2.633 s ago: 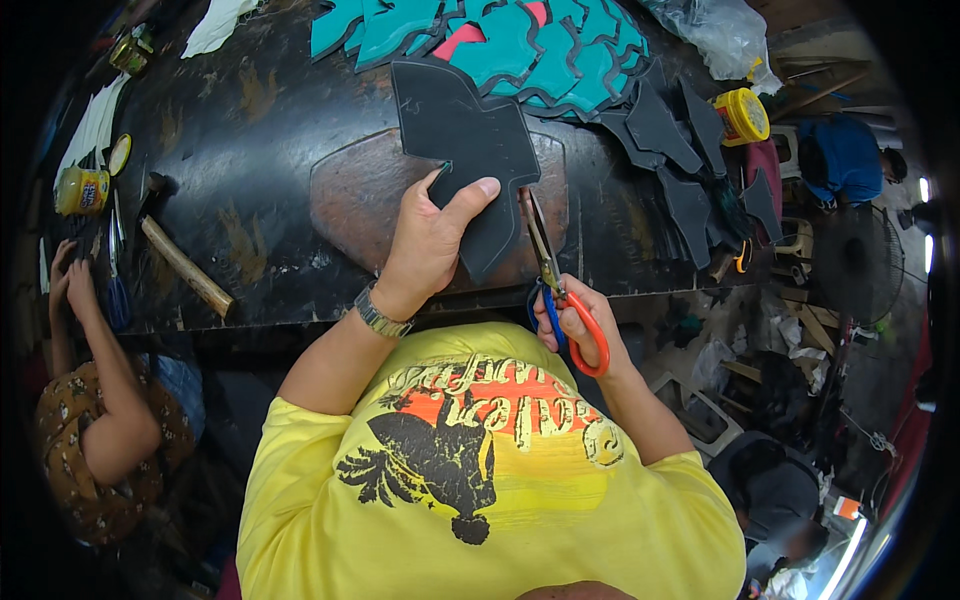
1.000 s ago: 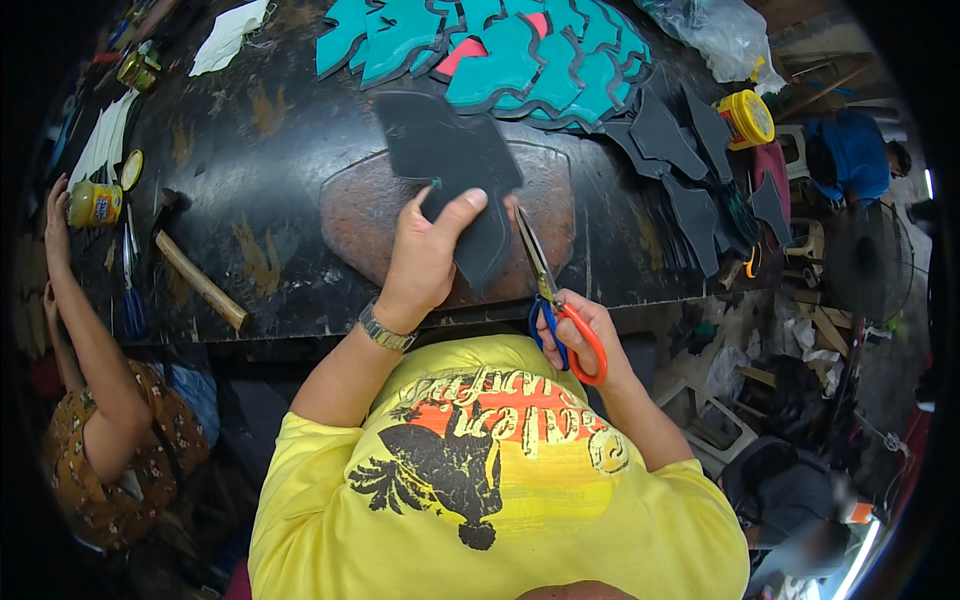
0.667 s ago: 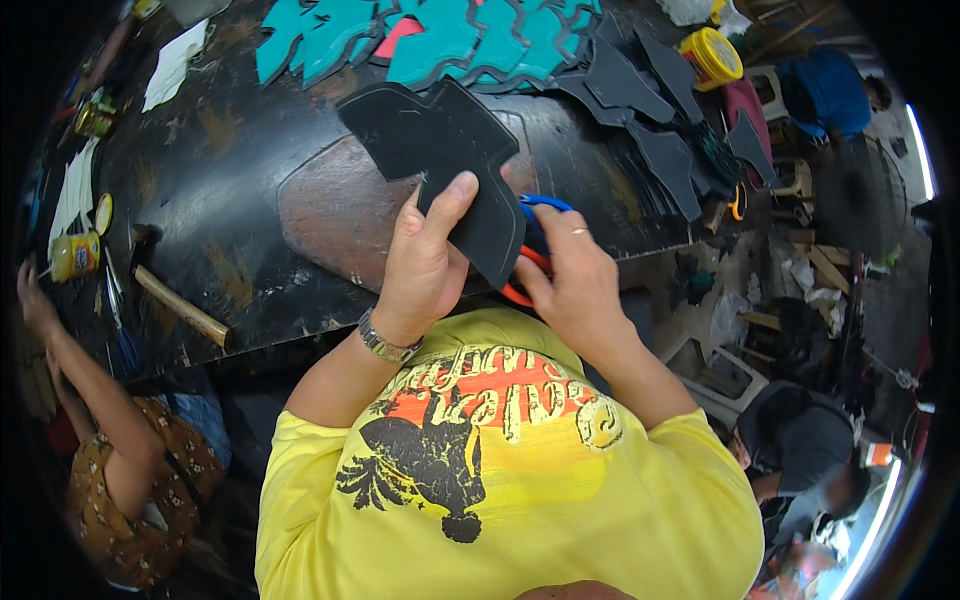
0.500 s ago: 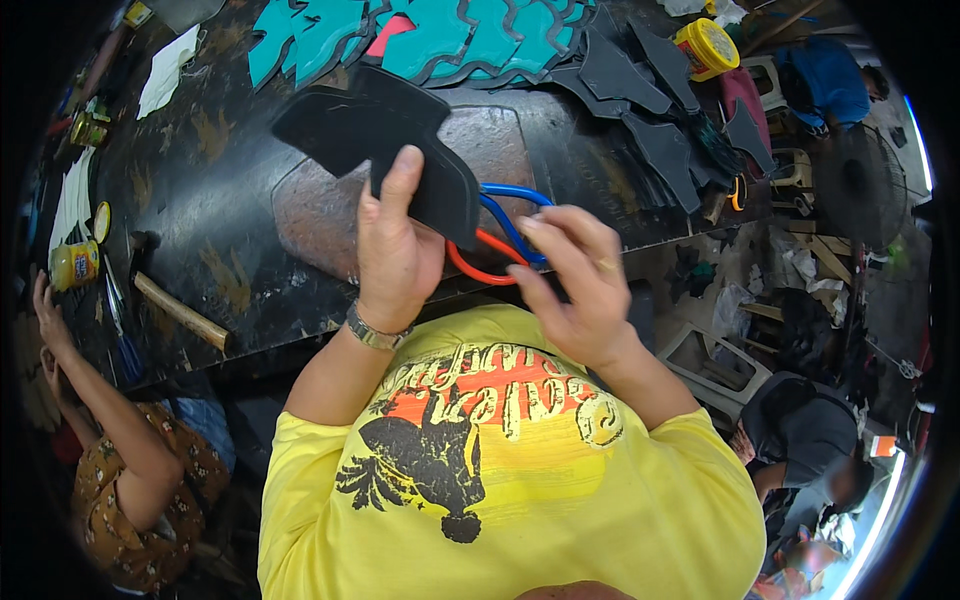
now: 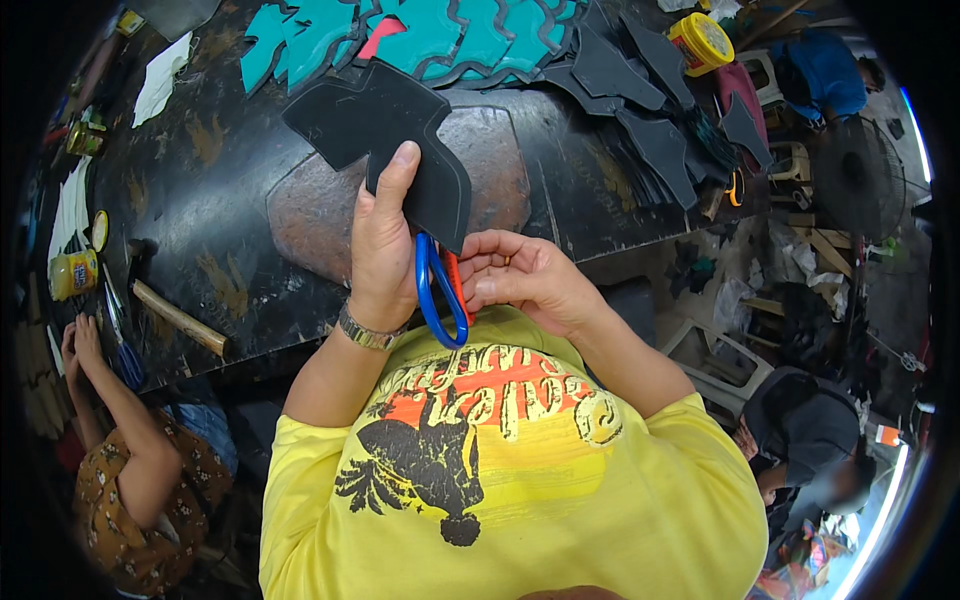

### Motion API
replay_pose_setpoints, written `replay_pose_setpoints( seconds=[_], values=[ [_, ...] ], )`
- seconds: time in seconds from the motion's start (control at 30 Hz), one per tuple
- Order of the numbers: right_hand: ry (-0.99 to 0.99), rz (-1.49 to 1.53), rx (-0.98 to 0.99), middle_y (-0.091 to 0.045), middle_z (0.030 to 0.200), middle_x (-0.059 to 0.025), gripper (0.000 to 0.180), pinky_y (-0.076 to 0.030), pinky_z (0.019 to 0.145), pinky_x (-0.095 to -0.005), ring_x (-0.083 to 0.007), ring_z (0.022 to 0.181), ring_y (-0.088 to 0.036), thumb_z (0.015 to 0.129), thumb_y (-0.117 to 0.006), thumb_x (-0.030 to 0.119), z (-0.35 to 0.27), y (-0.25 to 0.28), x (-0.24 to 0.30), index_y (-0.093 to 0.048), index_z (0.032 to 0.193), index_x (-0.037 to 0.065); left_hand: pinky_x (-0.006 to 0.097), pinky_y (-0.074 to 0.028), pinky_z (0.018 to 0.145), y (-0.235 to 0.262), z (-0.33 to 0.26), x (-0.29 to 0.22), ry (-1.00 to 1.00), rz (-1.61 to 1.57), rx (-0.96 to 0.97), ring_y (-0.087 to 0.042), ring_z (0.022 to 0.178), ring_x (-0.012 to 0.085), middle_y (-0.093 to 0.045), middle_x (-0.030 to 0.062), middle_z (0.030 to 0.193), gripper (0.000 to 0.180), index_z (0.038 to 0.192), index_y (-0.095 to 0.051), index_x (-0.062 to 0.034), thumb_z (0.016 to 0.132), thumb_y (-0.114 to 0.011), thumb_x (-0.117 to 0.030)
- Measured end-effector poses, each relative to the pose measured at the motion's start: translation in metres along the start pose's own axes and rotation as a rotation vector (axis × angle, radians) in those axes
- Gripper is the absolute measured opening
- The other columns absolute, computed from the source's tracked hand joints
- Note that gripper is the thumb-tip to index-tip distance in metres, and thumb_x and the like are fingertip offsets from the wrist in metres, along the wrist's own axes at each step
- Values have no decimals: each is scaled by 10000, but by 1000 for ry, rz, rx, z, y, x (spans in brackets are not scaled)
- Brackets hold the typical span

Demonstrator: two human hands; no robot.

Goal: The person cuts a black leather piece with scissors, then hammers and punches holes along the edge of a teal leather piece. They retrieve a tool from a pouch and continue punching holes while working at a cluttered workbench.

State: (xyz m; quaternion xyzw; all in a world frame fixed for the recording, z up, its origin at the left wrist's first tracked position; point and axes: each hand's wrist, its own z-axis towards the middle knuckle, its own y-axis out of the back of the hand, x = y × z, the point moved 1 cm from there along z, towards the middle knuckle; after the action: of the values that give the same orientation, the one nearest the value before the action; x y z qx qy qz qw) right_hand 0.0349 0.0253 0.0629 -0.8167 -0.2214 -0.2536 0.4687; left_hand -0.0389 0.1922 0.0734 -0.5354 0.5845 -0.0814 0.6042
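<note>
My left hand (image 5: 385,248) grips a black cut-out piece of sheet material (image 5: 385,140), thumb on top, holding it above the dark worktable (image 5: 210,210). My right hand (image 5: 525,280) holds scissors with a blue and a red handle loop (image 5: 440,295), close under the black piece and against my left wrist. The blades are hidden behind the piece and my hand. A metal watch sits on my left wrist.
Teal cut pieces (image 5: 420,35) and black cut pieces (image 5: 650,120) lie at the table's far side, near a yellow round tin (image 5: 700,40). A hammer (image 5: 175,315) and a yellow bottle (image 5: 75,272) lie at left. Another person (image 5: 130,470) sits lower left; one more (image 5: 810,460) lower right.
My left hand lifted the black piece off the table and tilted it toward me. My right hand brought the scissors in from the right to under the piece.
</note>
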Motion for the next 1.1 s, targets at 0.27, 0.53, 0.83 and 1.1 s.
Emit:
replay_pose_setpoints(
  seconds=[0.27, 0.53, 0.83, 1.1],
  values=[
    [92, -355, -97, -670, 1036, -68, 472, -574, 891, -293, -120, 944, -661, 833, -800, -3, -2, -20, -1, -592, 1253, -52, 243, -583, 762, -12, -4, 5, -1, -30, 37, -699, 904, 88, -725, 42, 1085, 286, 1231, -650, -59, 1018, -677, -248],
    [101, -224, -154, -612, 891, -27, 396, -472, 662, -213, -83, 737, -594, 827, -781, 65, -35, 22, 11, -609, 1179, 9, 300, -591, 836, 16, 0, -9, -7, 206, 28, -734, 981, 203, -738, 118, 1097, 327, 1243, -636, 9, 973, -677, -170],
    [1, -379, -63, -580, 820, -11, 331, -464, 633, -229, -77, 681, -561, 892, -747, 255, -46, 33, -10, -598, 1085, 30, 351, -614, 852, 20, -2, 1, -32, 242, 88, -737, 985, 236, -734, 160, 1076, 312, 1211, -636, 47, 965, -637, -144],
    [92, -428, -73, -551, 749, 8, 273, -416, 577, -216, -62, 617, -520, 943, -724, 248, -35, 24, -14, -590, 1053, 36, 344, -618, 835, 26, -3, 3, -6, 303, 46, -736, 914, 206, -733, 160, 1063, 278, 1196, -631, 48, 981, -622, -129]
  ],
)
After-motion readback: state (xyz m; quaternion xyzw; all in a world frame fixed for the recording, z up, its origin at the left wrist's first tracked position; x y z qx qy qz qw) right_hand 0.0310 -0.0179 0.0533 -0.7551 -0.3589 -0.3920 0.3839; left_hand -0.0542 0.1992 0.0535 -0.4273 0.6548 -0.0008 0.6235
